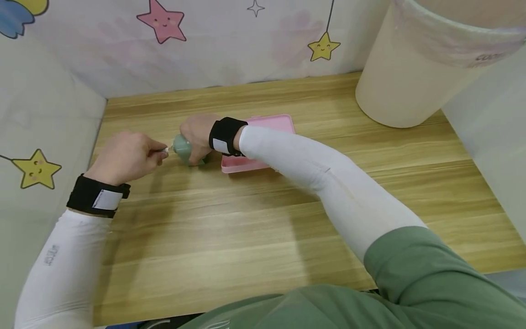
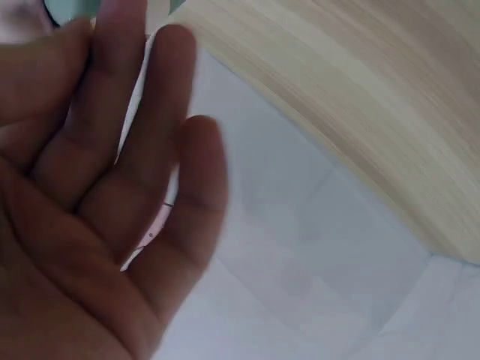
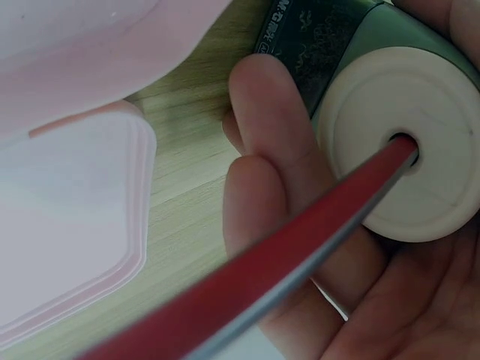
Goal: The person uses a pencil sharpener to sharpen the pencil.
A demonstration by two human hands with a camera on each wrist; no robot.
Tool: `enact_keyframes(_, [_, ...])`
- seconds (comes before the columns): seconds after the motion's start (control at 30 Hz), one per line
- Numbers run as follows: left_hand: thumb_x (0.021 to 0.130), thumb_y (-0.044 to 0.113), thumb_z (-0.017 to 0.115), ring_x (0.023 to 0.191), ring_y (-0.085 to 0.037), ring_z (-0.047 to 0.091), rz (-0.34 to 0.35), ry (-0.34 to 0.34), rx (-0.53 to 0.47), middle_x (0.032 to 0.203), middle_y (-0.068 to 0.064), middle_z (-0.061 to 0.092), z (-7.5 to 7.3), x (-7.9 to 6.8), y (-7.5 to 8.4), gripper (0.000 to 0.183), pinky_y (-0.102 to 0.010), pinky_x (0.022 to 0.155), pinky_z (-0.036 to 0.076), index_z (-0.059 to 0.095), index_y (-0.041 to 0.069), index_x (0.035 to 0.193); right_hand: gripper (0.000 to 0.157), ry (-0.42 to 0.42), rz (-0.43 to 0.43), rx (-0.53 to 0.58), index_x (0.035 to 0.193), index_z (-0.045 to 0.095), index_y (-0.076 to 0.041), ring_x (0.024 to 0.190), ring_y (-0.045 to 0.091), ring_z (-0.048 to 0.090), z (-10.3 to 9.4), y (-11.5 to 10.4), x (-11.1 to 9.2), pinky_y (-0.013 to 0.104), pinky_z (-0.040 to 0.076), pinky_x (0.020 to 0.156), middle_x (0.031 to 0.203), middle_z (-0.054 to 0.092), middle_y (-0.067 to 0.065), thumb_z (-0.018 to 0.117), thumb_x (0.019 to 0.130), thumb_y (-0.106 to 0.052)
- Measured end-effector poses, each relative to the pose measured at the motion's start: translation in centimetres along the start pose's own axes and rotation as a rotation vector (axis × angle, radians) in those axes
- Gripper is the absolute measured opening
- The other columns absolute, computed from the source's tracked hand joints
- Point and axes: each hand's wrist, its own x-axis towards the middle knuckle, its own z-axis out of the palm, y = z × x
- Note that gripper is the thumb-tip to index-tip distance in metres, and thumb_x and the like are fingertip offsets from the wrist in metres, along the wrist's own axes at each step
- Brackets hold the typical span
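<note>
My right hand (image 1: pixel 200 132) grips a green pencil sharpener (image 1: pixel 182 148) above the table. Its round cream face (image 3: pixel 442 187) shows in the right wrist view, with a red and silver pencil (image 3: pixel 300 229) sticking out of the central hole. Beside that face is a dark panel (image 3: pixel 319 37) with lettering. At the sharpener's left end, my left hand (image 1: pixel 125 155) pinches a small grey-white crank handle (image 1: pixel 165 150) between thumb and forefinger. The remaining left fingers (image 2: pixel 171 97) stay loosely bent. The pencil is hidden in the head view.
A pink box (image 1: pixel 271 122) lies open on the wood-grain table (image 1: pixel 213 228), partly under my right forearm. To the back right stands a tall cream bin (image 1: pixel 407 77) with a plastic liner. Star-patterned walls (image 1: pixel 246 50) close off the back and left.
</note>
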Motion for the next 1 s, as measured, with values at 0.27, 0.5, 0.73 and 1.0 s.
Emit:
enact_keyframes(0.27, [0.097, 0.013, 0.084, 0.060, -0.017, 0.053, 0.055, 0.076, -0.002, 0.063, 0.000, 0.063, 5.2, 1.0, -1.0, 0.021, -0.041, 0.057, 0.047, 0.080, 0.012, 0.076, 0.054, 0.036, -0.010, 0.011, 0.131, 0.069, -0.019, 0.102, 0.013, 0.059, 0.2, 0.3, 0.4, 0.028, 0.054, 0.084, 0.124, 0.067, -0.004, 0.078, 0.093, -0.055])
enact_keyframes(0.5, [0.099, 0.018, 0.084, 0.063, -0.018, 0.056, -0.005, 0.034, -0.043, 0.066, 0.000, 0.067, 5.7, 1.9, -1.9, 0.016, -0.039, 0.061, 0.046, 0.084, 0.011, 0.085, 0.056, 0.043, -0.004, 0.007, 0.132, 0.070, -0.020, 0.103, 0.013, 0.060, 0.5, 0.3, 0.6, 0.029, 0.054, 0.085, 0.124, 0.068, -0.005, 0.079, 0.093, -0.059])
enact_keyframes(0.73, [0.094, 0.040, 0.090, 0.088, -0.034, 0.076, -0.104, -0.152, -0.119, 0.114, -0.022, 0.080, 3.4, 2.4, -1.5, 0.057, -0.050, 0.076, 0.061, 0.073, 0.002, 0.133, 0.057, 0.045, 0.007, 0.009, 0.132, 0.070, -0.021, 0.105, 0.012, 0.062, 0.7, 0.1, 0.6, 0.031, 0.057, 0.089, 0.125, 0.070, -0.005, 0.079, 0.093, -0.062])
enact_keyframes(1.0, [0.083, 0.033, 0.100, 0.140, -0.053, 0.063, -0.005, -0.109, -0.157, 0.171, -0.032, 0.047, 1.0, 3.9, 0.8, 0.135, -0.067, 0.113, 0.055, 0.010, 0.008, 0.181, 0.079, 0.018, -0.031, 0.065, 0.140, 0.069, -0.017, 0.109, 0.010, 0.065, -0.3, 1.0, -0.4, 0.028, 0.057, 0.091, 0.133, 0.072, -0.004, 0.086, 0.083, -0.069])
